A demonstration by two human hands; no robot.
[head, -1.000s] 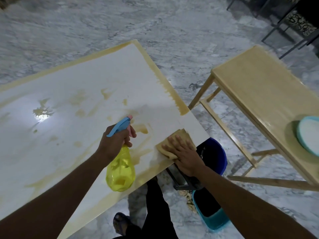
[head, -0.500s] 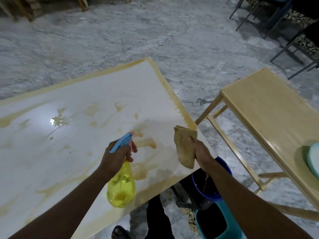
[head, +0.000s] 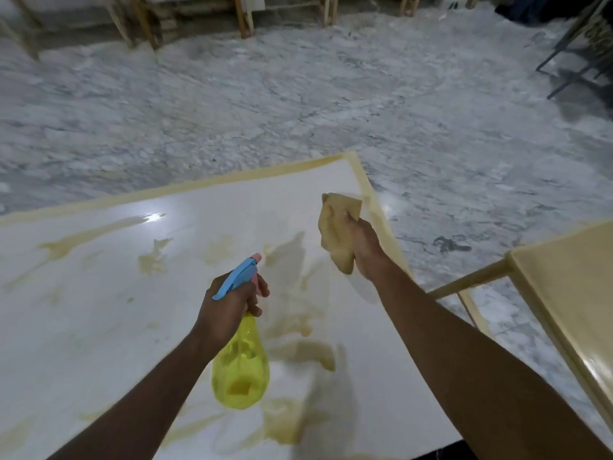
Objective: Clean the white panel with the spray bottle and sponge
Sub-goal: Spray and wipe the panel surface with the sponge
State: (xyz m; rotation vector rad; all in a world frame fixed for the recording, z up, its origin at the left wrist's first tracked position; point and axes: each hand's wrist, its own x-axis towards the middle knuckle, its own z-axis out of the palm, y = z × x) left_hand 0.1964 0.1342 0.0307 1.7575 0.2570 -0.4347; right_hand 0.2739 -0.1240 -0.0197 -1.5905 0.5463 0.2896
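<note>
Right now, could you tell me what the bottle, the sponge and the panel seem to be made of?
Bottle: likely thin plastic, glossy translucent yellow, with an opaque blue trigger head.
Sponge: looks like a soft tan foam or cloth pad, matte; it folds limply in the right hand, so which is unclear.
Panel: smooth, glossy white, perhaps laminate; it mirrors a light.

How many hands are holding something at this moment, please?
2. The left hand grips the spray bottle above the white panel; the right hand holds the sponge up near the panel's far right corner.
</note>
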